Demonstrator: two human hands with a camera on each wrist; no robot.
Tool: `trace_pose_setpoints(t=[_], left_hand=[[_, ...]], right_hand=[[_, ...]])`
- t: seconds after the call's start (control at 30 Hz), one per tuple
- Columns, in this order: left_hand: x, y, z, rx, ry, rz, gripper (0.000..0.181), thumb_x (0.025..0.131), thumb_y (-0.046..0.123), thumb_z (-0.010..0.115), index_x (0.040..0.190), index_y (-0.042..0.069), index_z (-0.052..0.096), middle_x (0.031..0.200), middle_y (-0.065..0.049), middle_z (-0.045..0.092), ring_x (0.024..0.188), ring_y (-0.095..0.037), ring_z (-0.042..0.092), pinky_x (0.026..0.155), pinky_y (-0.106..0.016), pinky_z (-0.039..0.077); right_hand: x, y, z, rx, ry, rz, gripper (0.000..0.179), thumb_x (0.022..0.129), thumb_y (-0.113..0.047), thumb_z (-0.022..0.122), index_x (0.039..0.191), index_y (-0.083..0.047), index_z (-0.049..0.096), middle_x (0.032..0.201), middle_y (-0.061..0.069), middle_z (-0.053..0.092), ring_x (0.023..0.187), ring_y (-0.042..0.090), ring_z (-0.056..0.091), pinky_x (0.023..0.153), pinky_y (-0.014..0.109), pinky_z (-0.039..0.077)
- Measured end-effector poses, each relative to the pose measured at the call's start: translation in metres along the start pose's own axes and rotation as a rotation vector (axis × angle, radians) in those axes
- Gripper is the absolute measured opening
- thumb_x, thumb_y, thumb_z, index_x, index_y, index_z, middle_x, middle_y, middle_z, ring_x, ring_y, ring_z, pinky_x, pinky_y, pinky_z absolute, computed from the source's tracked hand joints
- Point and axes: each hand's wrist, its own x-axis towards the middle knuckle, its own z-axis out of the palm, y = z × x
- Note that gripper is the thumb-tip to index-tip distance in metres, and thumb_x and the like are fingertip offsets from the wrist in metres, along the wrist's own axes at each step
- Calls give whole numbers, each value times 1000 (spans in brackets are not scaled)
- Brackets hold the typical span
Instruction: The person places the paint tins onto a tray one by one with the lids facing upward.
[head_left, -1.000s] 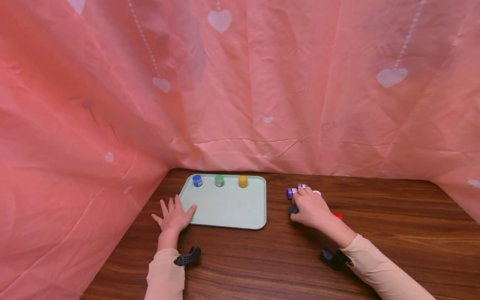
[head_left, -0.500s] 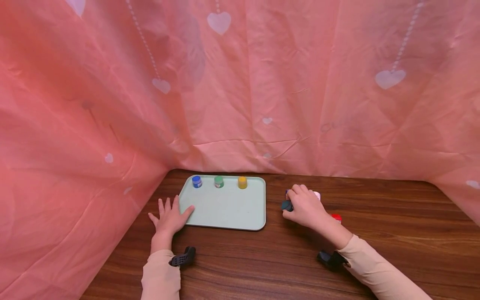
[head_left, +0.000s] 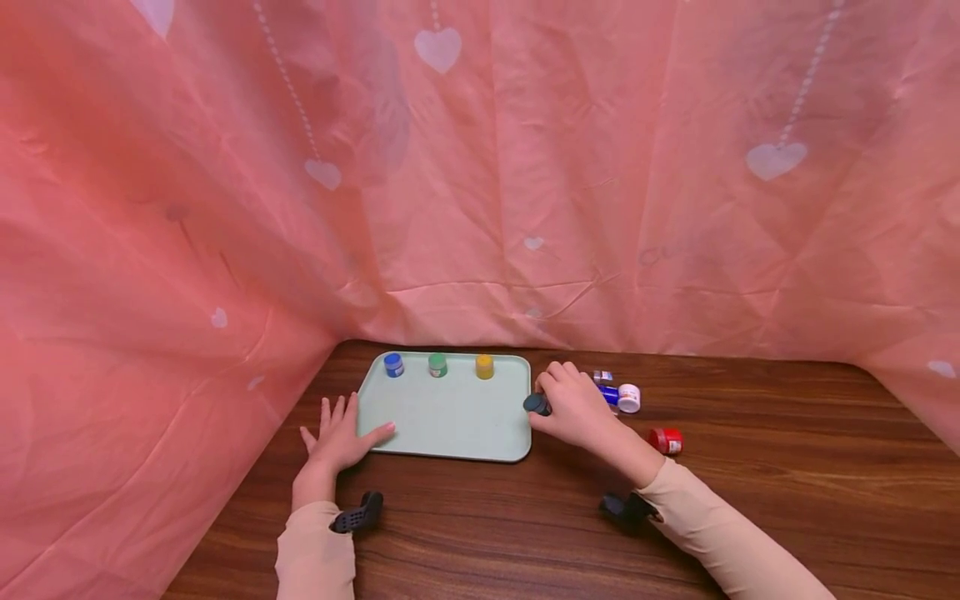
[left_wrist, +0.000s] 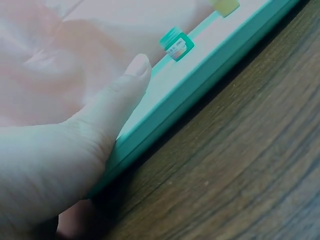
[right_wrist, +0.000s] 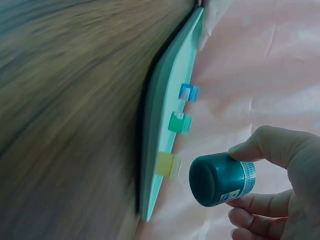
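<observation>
My right hand pinches a dark teal paint jar between thumb and fingers. It holds the jar off the table, tilted, by the right edge of the pale green tray. Along the tray's back edge stand a blue paint jar, a green paint jar and a yellow paint jar. With fingers spread, my left hand rests at the tray's left edge, its thumb over the rim. The left wrist view shows that thumb beside the tray's wall.
Right of my right hand lie a dark blue jar, a white-lidded jar and a small jar behind. A red jar lies nearer, beside my forearm. A pink curtain hangs behind the wooden table.
My right hand has carried the dark teal jar left from the group of jars to the tray's right edge, uncovering the jars behind it. The left hand stays by the tray, nearly still.
</observation>
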Motion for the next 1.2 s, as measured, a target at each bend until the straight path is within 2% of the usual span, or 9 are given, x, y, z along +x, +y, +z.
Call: trace_pose_setpoints(t=[0.37, 0.77, 0.97, 1.2], left_hand=[[1, -2, 0, -2, -6, 15, 117, 79, 76, 57, 157, 5, 6, 163, -25, 2, 150, -42, -15, 106, -77, -13], [-3, -1, 1, 3, -3, 13, 118, 78, 77, 56, 157, 5, 7, 163, -24, 4, 150, -42, -14, 106, -77, -14], [-2, -1, 1, -1, -3, 10, 118, 78, 77, 57, 157, 5, 7, 163, -24, 3, 150, -42, -14, 106, -77, -14], [1, -3, 3, 3, 4, 10, 119, 77, 78, 57, 157, 4, 7, 163, -25, 4, 150, -42, -14, 106, -77, -13]], right_hand=[[22, -24, 5, 28, 25, -26, 33, 76, -38, 77, 89, -10, 65, 87, 3, 53, 85, 22, 46, 68, 33, 42], [45, -51, 19, 101, 18, -45, 30, 78, -35, 76, 91, -10, 66, 94, 5, 57, 92, 24, 50, 80, 40, 46], [55, -62, 24, 118, 53, -87, 28, 78, -33, 76, 91, -10, 67, 92, 6, 57, 88, 24, 50, 75, 37, 46], [68, -75, 32, 138, 19, -81, 29, 80, -35, 77, 95, -12, 68, 95, 5, 57, 90, 23, 50, 77, 37, 46]])
